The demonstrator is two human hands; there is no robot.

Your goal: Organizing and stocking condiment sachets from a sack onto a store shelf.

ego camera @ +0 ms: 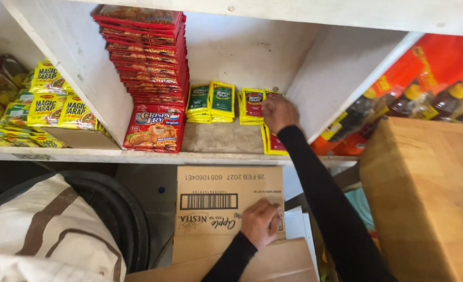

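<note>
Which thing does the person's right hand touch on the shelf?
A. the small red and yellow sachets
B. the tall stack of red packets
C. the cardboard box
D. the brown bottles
A: the right hand rests on the small red and yellow sachets, while the left hand lies on the cardboard box below.
</note>
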